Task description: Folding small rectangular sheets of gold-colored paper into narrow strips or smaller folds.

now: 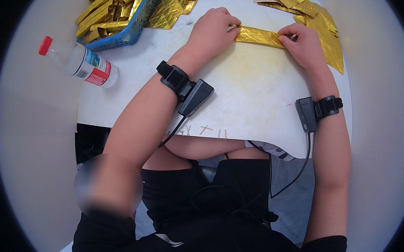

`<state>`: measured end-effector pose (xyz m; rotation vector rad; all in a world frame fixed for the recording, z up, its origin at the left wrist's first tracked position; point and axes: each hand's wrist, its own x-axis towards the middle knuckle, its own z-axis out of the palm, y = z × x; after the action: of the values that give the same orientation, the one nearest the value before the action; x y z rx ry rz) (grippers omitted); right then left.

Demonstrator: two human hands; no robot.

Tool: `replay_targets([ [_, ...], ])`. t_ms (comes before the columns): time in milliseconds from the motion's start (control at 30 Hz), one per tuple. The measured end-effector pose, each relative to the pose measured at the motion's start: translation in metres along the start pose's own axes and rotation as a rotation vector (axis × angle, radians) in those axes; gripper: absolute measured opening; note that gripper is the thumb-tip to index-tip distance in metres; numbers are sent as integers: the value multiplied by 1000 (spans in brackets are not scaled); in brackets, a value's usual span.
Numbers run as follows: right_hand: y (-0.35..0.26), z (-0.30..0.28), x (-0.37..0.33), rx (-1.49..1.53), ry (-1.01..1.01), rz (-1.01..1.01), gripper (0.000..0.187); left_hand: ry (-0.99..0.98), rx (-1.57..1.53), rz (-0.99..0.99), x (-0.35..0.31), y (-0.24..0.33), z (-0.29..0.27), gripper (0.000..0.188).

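Observation:
A folded strip of gold foil paper point(260, 36) stretches between my two hands over the white table. My left hand point(215, 30) pinches its left end between thumb and fingers. At the other end, my right hand point(303, 43) grips the strip with thumb and forefinger, the remaining fingers curled. The strip looks flat and narrow, with a crinkled shiny surface. Beyond my right hand lies a pile of gold foil sheets point(323, 29), fanned out and overlapping.
At the far left, a blue plastic basket point(135, 29) holds several folded gold foil pieces point(108, 12). More foil sheets point(166, 12) lie beside it. A clear bottle with a red cap point(84, 64) lies at the left edge of the white table point(249, 101). Cables hang from both wrist devices.

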<state>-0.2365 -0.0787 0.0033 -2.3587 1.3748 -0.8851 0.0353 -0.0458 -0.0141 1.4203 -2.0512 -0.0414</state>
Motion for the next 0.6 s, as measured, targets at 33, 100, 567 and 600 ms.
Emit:
replay_targets([
  [33, 1, 0, 0, -3, -3, -4, 16, -7, 19, 33, 0, 0, 0, 20],
  [100, 3, 1, -1, -6, -7, -8, 16, -35, 3, 21, 0, 1, 0, 22],
  [567, 2, 3, -2, -47, -44, -31, 13, -38, -7, 52, 0, 6, -5, 16],
  [600, 0, 2, -2, -47, -45, -30, 13, -79, -136, -50, -1, 9, -7, 16],
])
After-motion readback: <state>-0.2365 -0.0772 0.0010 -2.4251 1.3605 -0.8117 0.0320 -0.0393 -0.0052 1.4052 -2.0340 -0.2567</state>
